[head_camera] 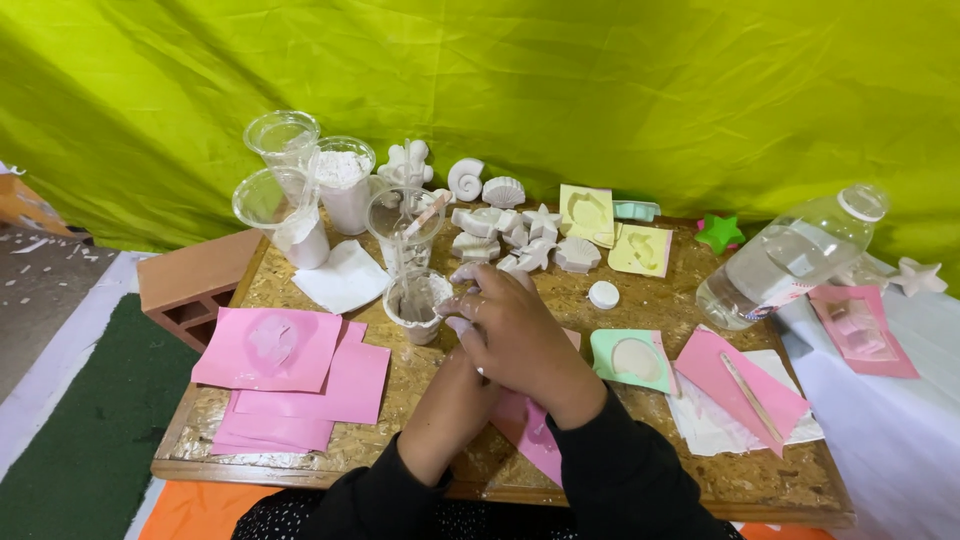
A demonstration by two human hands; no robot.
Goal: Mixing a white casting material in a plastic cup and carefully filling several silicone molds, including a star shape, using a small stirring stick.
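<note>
Head view: both hands meet at table (700, 470) centre. The right hand (515, 335) lies over the left hand (450, 400), fingers curled; what they grip I cannot tell. One plaster-smeared cup (415, 305) touches them at ten o'clock. Four clear cups (285, 140) behind; one bottle (790, 255) at two o'clock.

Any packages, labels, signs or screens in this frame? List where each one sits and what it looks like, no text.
Plastic bottle: lying tilted at the board's right edge, clear with a white cap.
Bottle label: wrapped round the bottle's middle, mostly white with a red strip at its lower edge; print too small to tell.
No signs or screens in view.
</note>
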